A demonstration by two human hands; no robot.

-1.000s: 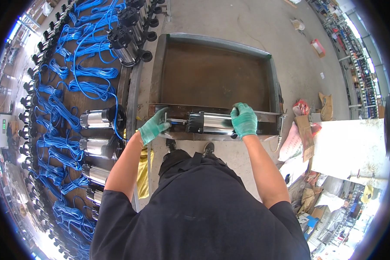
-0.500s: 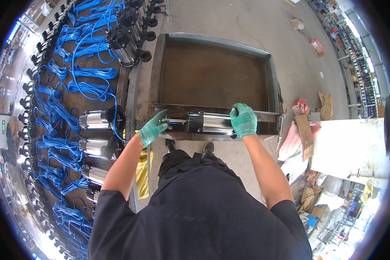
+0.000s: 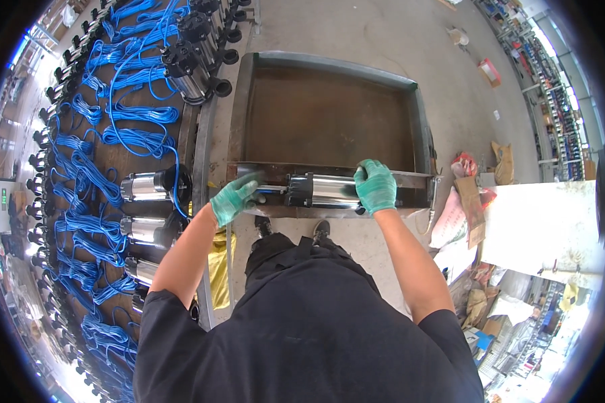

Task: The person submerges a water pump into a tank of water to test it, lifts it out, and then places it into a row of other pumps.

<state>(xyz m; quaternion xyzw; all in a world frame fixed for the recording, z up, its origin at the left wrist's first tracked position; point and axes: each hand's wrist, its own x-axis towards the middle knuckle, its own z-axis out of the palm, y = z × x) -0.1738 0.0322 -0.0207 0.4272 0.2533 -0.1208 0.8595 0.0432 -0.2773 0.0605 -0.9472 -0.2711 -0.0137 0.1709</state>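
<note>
Presently both gloved hands grip a steel pump body (image 3: 319, 191) lying on the near rim of the metal tray (image 3: 417, 114), left hand (image 3: 233, 198) at its left end, right hand (image 3: 376, 186) closed over its right end.

Bright, even daylight is filling the workshop, seen through a heavy fisheye.

Light is pouring in from the upper right, washing the concrete floor (image 3: 383, 33) pale and blowing out the white slab (image 3: 544, 221) at the right. Glare is streaking the polished steel cylinder (image 3: 323, 190). The person's body is casting a soft shadow beneath. The centre is staying sharp; straight edges are bowing toward the rim, where detail is smearing into a blue fringe and black corners.
</note>
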